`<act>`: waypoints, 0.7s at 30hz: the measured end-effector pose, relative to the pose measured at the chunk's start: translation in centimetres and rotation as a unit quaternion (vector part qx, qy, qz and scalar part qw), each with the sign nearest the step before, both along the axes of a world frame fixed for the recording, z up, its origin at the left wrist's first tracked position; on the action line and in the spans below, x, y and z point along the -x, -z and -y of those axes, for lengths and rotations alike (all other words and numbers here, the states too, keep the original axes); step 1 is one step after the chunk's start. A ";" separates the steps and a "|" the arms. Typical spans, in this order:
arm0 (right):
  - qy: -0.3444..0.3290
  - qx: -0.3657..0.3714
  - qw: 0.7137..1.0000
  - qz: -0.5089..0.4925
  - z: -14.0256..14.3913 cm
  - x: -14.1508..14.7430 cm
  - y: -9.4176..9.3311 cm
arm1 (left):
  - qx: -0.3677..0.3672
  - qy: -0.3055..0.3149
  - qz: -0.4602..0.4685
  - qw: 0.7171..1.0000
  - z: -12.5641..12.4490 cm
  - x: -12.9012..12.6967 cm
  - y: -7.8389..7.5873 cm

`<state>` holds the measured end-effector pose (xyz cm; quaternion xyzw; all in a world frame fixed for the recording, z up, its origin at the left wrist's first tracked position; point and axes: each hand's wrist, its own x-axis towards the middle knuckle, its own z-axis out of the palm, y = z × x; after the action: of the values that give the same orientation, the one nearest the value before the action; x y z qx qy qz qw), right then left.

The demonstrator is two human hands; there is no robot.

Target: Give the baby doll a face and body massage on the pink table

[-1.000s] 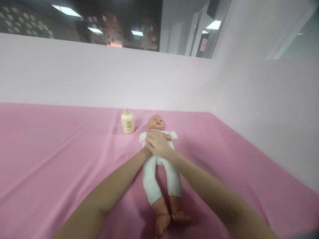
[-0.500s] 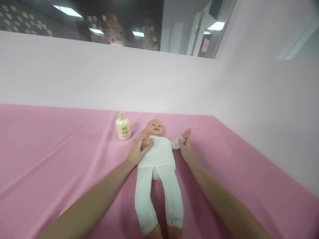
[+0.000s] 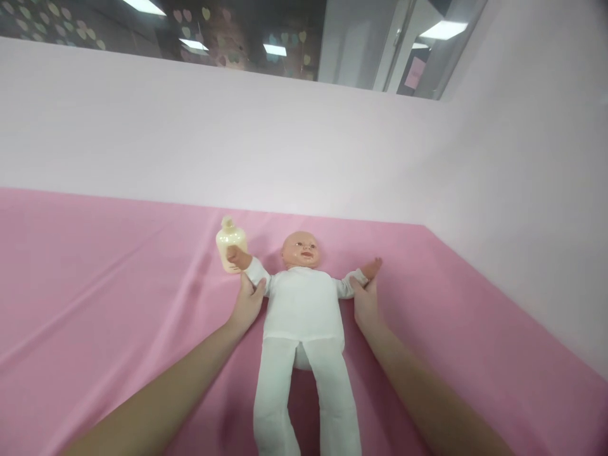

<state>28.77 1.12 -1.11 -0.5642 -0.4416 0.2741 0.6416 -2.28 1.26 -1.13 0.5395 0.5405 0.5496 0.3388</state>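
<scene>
A baby doll [image 3: 304, 304] in a white top and white trousers lies on its back, head away from me, both arms spread outward. My left hand [image 3: 247, 299] is closed around the doll's sleeved arm [image 3: 257, 273] on the left, near the wrist. On the other side, my right hand [image 3: 367, 303] grips the doll's other sleeved arm [image 3: 350, 283], thumb on top. A cream-coloured bottle [image 3: 231, 244] stands just behind the doll's left-side hand, which covers part of its front.
Pink cloth [image 3: 118, 285] with a few creases covers the surface under the doll. A white wall [image 3: 213, 139] rises along the back and right side. Above it, a window [image 3: 266, 38] shows reflected ceiling lights.
The doll's left-side arm, bent over its chest before, is now stretched outward in my left hand, which has moved left. My right hand still holds the other arm. The view has shifted slightly.
</scene>
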 end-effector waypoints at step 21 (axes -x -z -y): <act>-0.091 -0.025 0.979 -0.183 -0.3 0.6 -0.2 | 0.006 0.030 0.179 0.983 -0.2 -0.1 -0.7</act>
<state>28.20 1.37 -0.87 -0.4460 -0.3731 0.4185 0.6977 -2.22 1.41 -0.46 0.4466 0.4582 0.6232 0.4497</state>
